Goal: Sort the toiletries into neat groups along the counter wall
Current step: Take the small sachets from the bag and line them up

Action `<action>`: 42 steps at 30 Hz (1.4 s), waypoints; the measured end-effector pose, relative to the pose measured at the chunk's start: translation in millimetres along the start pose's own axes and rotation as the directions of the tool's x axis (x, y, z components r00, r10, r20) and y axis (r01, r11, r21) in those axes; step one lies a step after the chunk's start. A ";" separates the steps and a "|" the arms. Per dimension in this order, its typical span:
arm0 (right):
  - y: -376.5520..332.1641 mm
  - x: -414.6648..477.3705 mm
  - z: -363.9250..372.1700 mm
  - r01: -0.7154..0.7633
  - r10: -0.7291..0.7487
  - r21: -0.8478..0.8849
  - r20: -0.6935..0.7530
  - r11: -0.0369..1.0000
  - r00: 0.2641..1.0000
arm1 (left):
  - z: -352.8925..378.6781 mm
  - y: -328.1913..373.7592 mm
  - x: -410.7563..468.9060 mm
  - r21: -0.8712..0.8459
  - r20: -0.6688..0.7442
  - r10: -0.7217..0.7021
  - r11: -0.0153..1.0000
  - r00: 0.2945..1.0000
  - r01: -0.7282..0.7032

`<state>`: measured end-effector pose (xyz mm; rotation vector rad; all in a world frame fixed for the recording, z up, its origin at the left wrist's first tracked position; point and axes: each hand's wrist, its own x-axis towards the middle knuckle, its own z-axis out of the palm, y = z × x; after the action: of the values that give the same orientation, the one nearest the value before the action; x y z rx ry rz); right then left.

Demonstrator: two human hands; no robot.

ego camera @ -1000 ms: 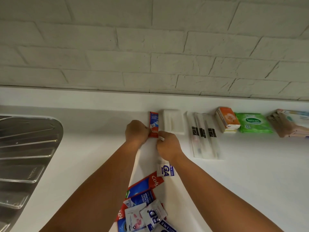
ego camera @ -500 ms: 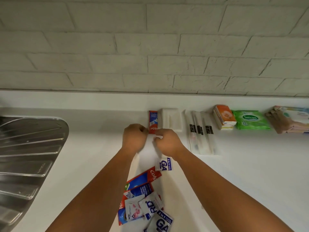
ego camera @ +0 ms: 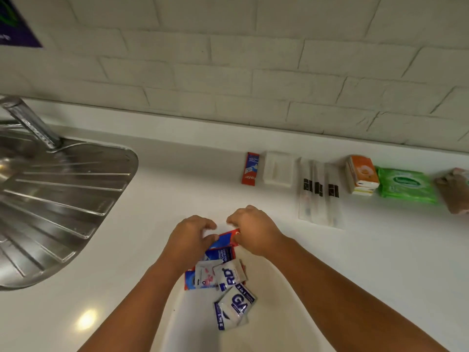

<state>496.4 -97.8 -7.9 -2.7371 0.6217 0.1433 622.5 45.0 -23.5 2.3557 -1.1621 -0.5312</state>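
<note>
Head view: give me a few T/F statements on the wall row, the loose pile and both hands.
1. A red toothpaste sachet lies at the left end of the row along the wall. True.
2. The green wipes pack sits left of the orange box. False: it lies to the right of the box.
3. Both hands are up at the wall row. False: the left hand and right hand are at the loose pile of sachets nearer the person.
4. The sink drainboard is at the left of the counter. True.
5. The white soap box is in the pile. False: it sits in the row beside the red sachet.
</note>
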 end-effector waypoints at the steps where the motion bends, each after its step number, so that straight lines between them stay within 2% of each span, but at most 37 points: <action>1: -1.1 0.9 1.7 0.030 -0.029 -0.071 0.008 0.997 1.000 | 1.9 -3.3 -2.8 0.038 -0.002 0.009 0.999 1.000 -0.009; 5: -7.5 6.5 4.2 0.085 -0.079 -0.251 0.034 0.964 0.996 | 6.2 -8.3 -10.8 0.110 -0.012 0.042 0.993 0.999 -0.040; 17: -9.9 13.1 -1.1 0.118 -0.085 -0.204 0.160 0.972 0.983 | 4.9 2.9 -4.6 0.292 0.070 0.073 0.952 0.995 -0.091; 23: -17.0 14.9 -10.7 0.130 -0.095 -0.190 0.183 0.973 0.979 | 2.8 6.2 1.5 0.266 0.057 0.076 0.960 0.996 -0.088; 31: -6.6 27.4 -20.0 0.007 -0.010 0.127 0.023 0.992 1.000 | -19.9 0.5 15.8 0.239 -0.056 0.084 0.969 0.995 -0.068; 35: 4.7 38.8 -34.3 -0.013 0.050 0.357 -0.096 0.934 0.994 | -33.3 -3.9 28.7 0.189 -0.068 0.005 0.982 0.998 0.008; 37: 8.7 43.8 -42.5 -0.009 0.111 0.506 -0.172 0.862 0.979 | -37.2 -2.5 35.9 0.087 -0.075 -0.010 0.996 0.997 0.016; 39: 12.5 50.8 -49.7 0.008 0.173 0.582 -0.255 0.813 0.951 | -40.0 -0.2 45.3 -0.069 -0.075 -0.027 0.997 0.997 0.022; 42: 19.4 66.2 -51.0 0.024 0.310 0.695 -0.350 0.719 0.884 | -40.9 5.9 65.4 -0.311 -0.032 -0.074 0.948 0.997 0.060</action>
<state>548.8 -158.2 23.1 -1.9734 0.8131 -0.5942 677.4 -1.9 4.4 2.1294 -0.9070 -0.6334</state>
